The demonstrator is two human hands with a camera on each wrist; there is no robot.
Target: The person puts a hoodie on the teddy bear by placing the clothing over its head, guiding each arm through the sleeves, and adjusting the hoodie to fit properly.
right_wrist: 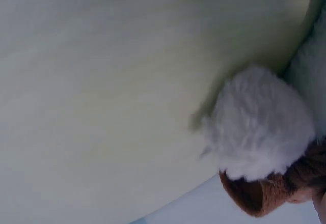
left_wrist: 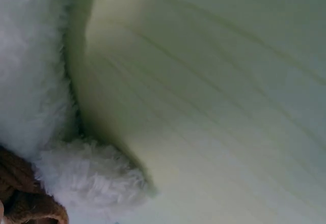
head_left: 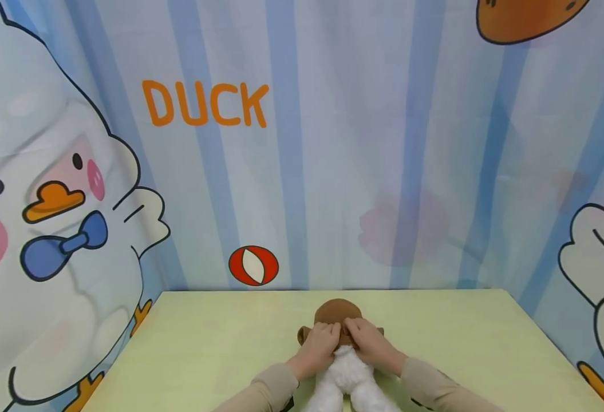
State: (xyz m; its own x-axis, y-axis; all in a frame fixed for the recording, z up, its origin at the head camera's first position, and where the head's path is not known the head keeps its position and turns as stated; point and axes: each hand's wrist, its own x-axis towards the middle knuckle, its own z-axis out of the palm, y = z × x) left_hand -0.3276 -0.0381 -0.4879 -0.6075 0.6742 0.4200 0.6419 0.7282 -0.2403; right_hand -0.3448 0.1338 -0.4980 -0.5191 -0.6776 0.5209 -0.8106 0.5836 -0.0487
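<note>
A plush toy [head_left: 347,369] with a white fluffy body lies on the table, its legs toward me. Its head is covered by a brown hat [head_left: 338,309] with ears at the sides. My left hand [head_left: 320,345] and right hand [head_left: 372,342] meet over the hat's lower edge, both with curled fingers pinching the brown fabric. In the left wrist view a white paw [left_wrist: 91,175] sits beside the wrinkled brown cloth [left_wrist: 38,208]. The right wrist view has the other paw [right_wrist: 260,124] above a brown ear [right_wrist: 249,196]. The toy's face is not visible.
The pale yellow table [head_left: 219,337] ends at a curtain [head_left: 343,143] with blue stripes. Printed on the curtain are a large duck [head_left: 18,320], orange lettering and a red-and-white ball [head_left: 253,266].
</note>
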